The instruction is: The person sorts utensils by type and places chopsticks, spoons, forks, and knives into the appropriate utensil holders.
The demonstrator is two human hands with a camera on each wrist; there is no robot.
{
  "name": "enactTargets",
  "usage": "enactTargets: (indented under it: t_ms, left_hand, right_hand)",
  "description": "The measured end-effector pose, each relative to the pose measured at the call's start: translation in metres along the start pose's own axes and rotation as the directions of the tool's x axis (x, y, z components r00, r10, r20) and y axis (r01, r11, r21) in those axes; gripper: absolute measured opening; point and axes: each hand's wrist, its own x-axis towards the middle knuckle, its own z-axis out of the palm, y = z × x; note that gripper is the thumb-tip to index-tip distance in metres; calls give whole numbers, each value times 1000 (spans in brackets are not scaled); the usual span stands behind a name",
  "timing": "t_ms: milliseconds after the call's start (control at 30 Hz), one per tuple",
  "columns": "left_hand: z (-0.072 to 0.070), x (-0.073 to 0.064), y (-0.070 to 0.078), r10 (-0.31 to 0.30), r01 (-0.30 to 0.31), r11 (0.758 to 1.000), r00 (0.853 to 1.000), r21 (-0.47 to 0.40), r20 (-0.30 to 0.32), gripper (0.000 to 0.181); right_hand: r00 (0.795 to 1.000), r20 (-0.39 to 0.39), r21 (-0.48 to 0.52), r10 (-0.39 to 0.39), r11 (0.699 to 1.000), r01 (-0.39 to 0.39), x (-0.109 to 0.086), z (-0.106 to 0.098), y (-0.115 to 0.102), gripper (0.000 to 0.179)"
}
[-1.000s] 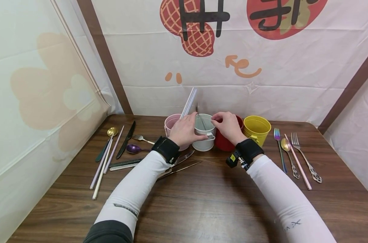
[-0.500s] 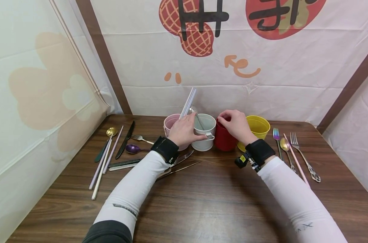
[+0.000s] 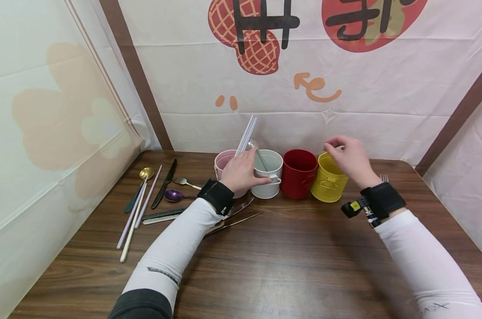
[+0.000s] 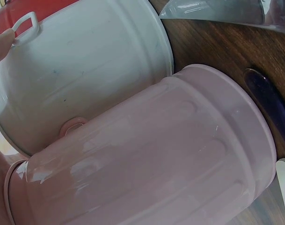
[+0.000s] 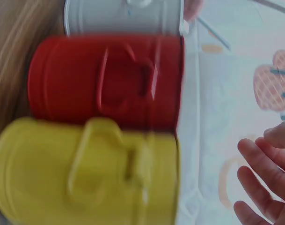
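Note:
My left hand (image 3: 244, 170) holds the white bucket (image 3: 267, 188), its thumb on the front handle and its palm over the pink bucket (image 3: 224, 158). White chopsticks (image 3: 246, 135) stand in the pink bucket. A silver spoon (image 3: 262, 160) leans in the white bucket, its head partly behind my left fingers. My right hand (image 3: 352, 158), holding nothing, hovers above and to the right of the yellow bucket (image 3: 329, 184); its fingers are loosely bent and apart in the right wrist view. Between the white and yellow buckets stands the red bucket (image 3: 297, 181).
At left lie a gold spoon (image 3: 146, 173), chopsticks (image 3: 134, 221), a black knife (image 3: 164, 184), a purple spoon (image 3: 175, 195) and a small fork (image 3: 187, 183). More knives (image 3: 241, 221) lie beside my left forearm. Fork tines (image 3: 384, 177) show past my right wrist.
My right hand has moved right, from the white bucket past the red one to above the yellow one. The spoon in the white bucket has tipped left. My left hand stays put.

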Motion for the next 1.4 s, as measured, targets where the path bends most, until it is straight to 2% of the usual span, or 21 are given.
enactTargets:
  t_ms: [133, 267, 567, 700, 800, 900, 967, 1100, 1200, 1300, 1400]
  left_hand:
    - [-1, 0, 0, -11, 11, 1000, 1000, -3, 8, 98]
    - [-1, 0, 0, -10, 10, 1000, 1000, -1, 10, 97]
    - [-1, -1, 2, -7, 7, 1000, 1000, 3, 13, 96]
    - [-1, -1, 1, -3, 3, 1000, 1000, 1, 10, 96]
    - [-1, 0, 1, 1, -1, 1000, 1000, -2, 3, 96]
    - [-1, 0, 1, 6, -6, 1000, 1000, -2, 1, 95]
    - [-1, 0, 1, 8, -8, 1000, 1000, -1, 1, 95]
    - [-2, 0, 1, 11, -11, 1000, 1000, -4, 2, 95]
    - [-3, 0, 1, 8, -8, 1000, 1000, -5, 4, 95]
    - [-3, 0, 2, 2, -2, 1000, 1000, -6, 11, 96]
    - [-3, 0, 2, -5, 5, 1000, 1000, -3, 19, 97]
  right_hand:
    - [999, -24, -20, 32, 999, -33, -6, -22, 10, 22]
    - [998, -16, -47, 64, 997, -65, -13, -38, 24, 28]
    - [992, -4, -155, 127, 980, -127, -34, -64, 53, 32]
    - [987, 47, -232, 153, 963, -138, -40, -71, 69, 33]
    - [975, 107, -292, 193, 944, -155, -45, -74, 81, 34]
    - [952, 177, -346, 251, 921, -179, -51, -75, 93, 35]
    - [928, 229, -390, 295, 901, -190, -55, -77, 101, 35]
    - [843, 354, -442, 405, 867, -231, -62, -77, 114, 35]
    - [778, 419, -458, 468, 849, -264, -68, -75, 121, 34]
    - [746, 441, -463, 499, 839, -287, -72, -71, 125, 33]
    - [731, 449, -462, 514, 834, -302, -76, -66, 128, 34]
